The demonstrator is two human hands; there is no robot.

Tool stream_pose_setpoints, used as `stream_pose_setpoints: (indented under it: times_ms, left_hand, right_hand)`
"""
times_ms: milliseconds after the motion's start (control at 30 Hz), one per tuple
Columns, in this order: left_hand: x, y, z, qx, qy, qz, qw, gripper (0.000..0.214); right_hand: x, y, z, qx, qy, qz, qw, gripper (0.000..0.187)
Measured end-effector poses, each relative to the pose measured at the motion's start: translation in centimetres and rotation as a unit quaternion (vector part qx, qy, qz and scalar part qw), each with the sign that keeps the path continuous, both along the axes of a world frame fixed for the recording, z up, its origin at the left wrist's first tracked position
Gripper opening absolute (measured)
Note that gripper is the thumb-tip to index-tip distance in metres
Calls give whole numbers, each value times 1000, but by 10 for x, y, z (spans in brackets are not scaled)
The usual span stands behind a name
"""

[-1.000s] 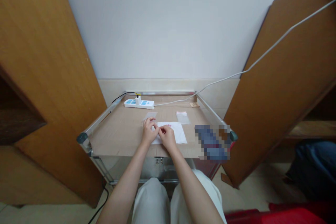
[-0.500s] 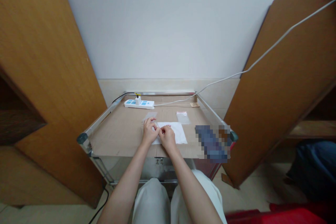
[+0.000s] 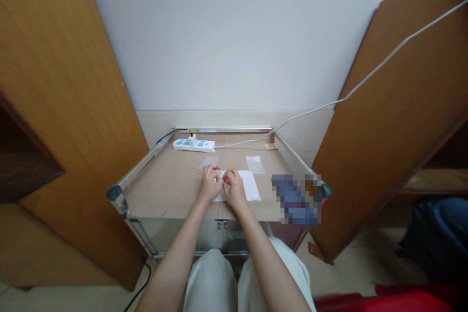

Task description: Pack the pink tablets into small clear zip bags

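Observation:
My left hand (image 3: 210,185) and my right hand (image 3: 234,186) are close together over a white sheet (image 3: 251,189) on the cardboard-covered tabletop. Small dark-pink, bead-like bits (image 3: 226,181) show at the curled fingers of my right hand; their exact kind is too small to make out. The left thumb and index finger are bent in a pinch beside them, and whatever they hold is hidden. Just beyond my left fingers lies a clear plastic bag (image 3: 209,161) with something pinkish at its lower edge. Another clear zip bag (image 3: 255,164) rests past the sheet's upper right.
A white power strip (image 3: 194,145) with a plug in it sits at the back left, its cable (image 3: 303,116) running up to the right. Metal rails (image 3: 141,165) edge the cart top. A blurred-out dark object (image 3: 295,200) lies at the right.
My right hand has shifted slightly and turned, so the dark-pink bits now show at its fingers. The fingertips of both hands have come a little apart.

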State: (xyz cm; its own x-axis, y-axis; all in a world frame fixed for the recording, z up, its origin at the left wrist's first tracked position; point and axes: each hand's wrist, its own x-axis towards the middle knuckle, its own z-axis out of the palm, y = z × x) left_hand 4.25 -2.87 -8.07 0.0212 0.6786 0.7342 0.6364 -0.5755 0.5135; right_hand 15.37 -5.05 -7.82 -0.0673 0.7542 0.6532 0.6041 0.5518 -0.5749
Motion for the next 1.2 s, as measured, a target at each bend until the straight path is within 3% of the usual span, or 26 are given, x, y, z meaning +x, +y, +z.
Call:
stream_pose_setpoints:
  times_ms: [467, 567, 700, 867, 1200]
  left_hand:
    - [-3, -5, 2, -16, -7, -59, 998, 10]
    - [-4, -6, 2, -10, -20, -82, 996, 33]
    - [0, -4, 2, -34, 49, -101, 993, 56]
    - [3, -4, -1, -64, 104, -91, 988, 57]
    - [3, -4, -3, -72, 89, -74, 991, 56]
  right_hand:
    - [5, 9, -9, -24, 22, 42, 999, 33]
    - [7, 13, -9, -34, 67, 52, 996, 34]
    - [11, 20, -12, -45, 121, 70, 989, 32]
    - [14, 25, -15, -70, 179, 107, 975, 29]
    - [12, 21, -8, -134, 269, 160, 940, 24]
